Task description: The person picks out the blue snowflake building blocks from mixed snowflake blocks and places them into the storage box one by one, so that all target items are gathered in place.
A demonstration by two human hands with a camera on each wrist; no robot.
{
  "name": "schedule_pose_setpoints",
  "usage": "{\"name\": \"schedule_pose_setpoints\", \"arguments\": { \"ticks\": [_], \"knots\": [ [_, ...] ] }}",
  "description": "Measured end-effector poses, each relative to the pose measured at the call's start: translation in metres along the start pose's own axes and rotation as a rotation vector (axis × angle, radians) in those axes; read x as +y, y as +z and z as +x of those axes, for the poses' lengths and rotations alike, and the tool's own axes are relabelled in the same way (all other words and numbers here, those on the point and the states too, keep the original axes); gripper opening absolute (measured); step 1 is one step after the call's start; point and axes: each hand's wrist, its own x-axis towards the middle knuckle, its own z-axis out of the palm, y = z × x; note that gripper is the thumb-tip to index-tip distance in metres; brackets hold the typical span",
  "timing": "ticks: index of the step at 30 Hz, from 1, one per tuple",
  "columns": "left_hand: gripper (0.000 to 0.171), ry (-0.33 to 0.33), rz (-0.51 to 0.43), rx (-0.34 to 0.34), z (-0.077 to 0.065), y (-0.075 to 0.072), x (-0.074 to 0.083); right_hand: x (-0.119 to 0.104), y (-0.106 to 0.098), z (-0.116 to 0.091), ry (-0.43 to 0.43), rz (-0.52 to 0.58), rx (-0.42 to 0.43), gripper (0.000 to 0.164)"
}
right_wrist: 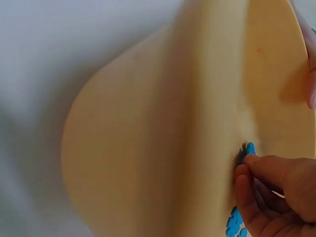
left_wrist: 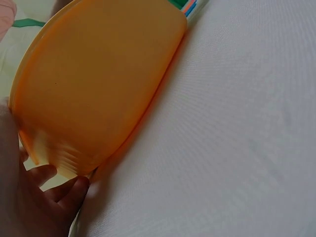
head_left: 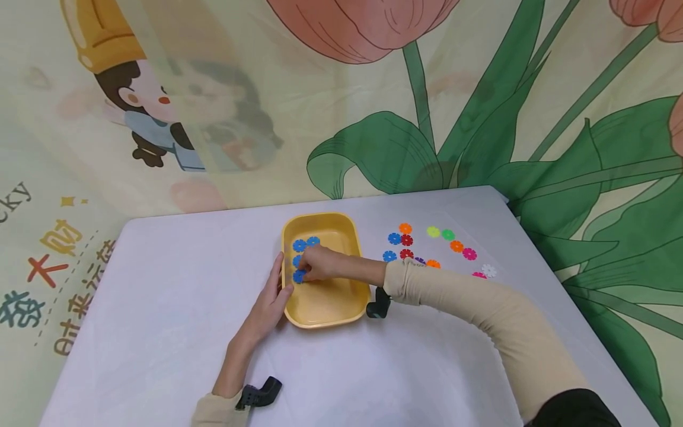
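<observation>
A yellow tray sits on the white-covered table, with several blue flower-shaped discs along its left side. My right hand reaches into it and pinches a blue disc between thumb and fingertips, close to the tray floor. Other blue discs show below that hand in the right wrist view. At the tray's left wall, my left hand holds the edge, its thumb by the rim. In the left wrist view the fingers touch the tray's outer wall.
Right of the tray lie loose flower-shaped discs in several colours, among them orange, green, pink and white. My right sleeve covers part of that area. A printed cloth hangs behind the table.
</observation>
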Motion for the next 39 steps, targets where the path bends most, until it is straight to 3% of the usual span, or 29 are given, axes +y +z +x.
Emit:
{"name": "schedule_pose_setpoints", "arguments": {
  "ticks": [11, 16, 19, 22, 26, 31, 36, 39],
  "knots": [
    [0.068, -0.007, -0.020, -0.003, 0.001, 0.002, 0.005, 0.001, 0.001, -0.002, 0.021, -0.057, 0.009, 0.013],
    [0.067, -0.015, -0.025, -0.006, 0.002, 0.004, 0.005, 0.002, -0.013, -0.020, -0.002, 0.040, 0.092, 0.016],
    [0.068, -0.011, -0.026, -0.006, 0.003, 0.005, 0.003, 0.004, -0.026, -0.046, 0.005, 0.222, 0.194, 0.025],
    [0.068, -0.008, -0.027, -0.008, 0.003, 0.007, 0.003, 0.007, -0.038, -0.089, 0.032, 0.483, 0.335, 0.028],
    [0.068, -0.023, -0.008, -0.008, 0.002, 0.005, 0.005, 0.015, -0.042, -0.153, 0.166, 0.750, 0.524, 0.031],
    [0.068, -0.024, -0.003, -0.003, 0.001, 0.001, 0.005, 0.036, -0.022, -0.201, 0.315, 0.774, 0.639, 0.038],
    [0.068, -0.018, -0.008, -0.007, 0.001, 0.000, 0.003, 0.056, -0.003, -0.222, 0.405, 0.766, 0.661, 0.041],
    [0.068, -0.025, -0.011, 0.002, 0.000, 0.000, 0.003, 0.065, 0.002, -0.230, 0.412, 0.763, 0.673, 0.041]
  ]
}}
